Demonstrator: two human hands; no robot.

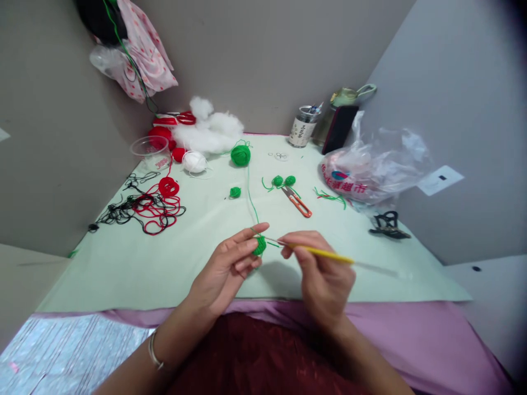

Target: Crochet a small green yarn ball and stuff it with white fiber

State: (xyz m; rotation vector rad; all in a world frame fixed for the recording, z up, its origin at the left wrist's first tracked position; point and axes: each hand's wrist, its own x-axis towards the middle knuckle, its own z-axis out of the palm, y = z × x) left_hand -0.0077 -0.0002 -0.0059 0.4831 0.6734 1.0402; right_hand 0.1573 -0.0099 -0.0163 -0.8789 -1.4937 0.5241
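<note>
My left hand (228,260) pinches a small green crochet piece (259,246) between thumb and fingers, above the front of the table. Green yarn (252,200) runs over the raised index finger and back to a green yarn ball (240,156). In my right hand (323,269) is a crochet hook (329,253) with a yellow handle, held like a pen. Its thin metal shaft points left and reaches the green piece; whether the tip is inside a stitch I cannot tell. A short green strand hangs beside the piece.
Orange-handled thread snips (297,202) lie beyond my hands, near two small green crochet balls (284,180). Tangled black and red yarn (152,208) spreads at left. White stuffing (209,131) sits at the back. A plastic bag (362,170) and a black hair claw (389,225) are at right.
</note>
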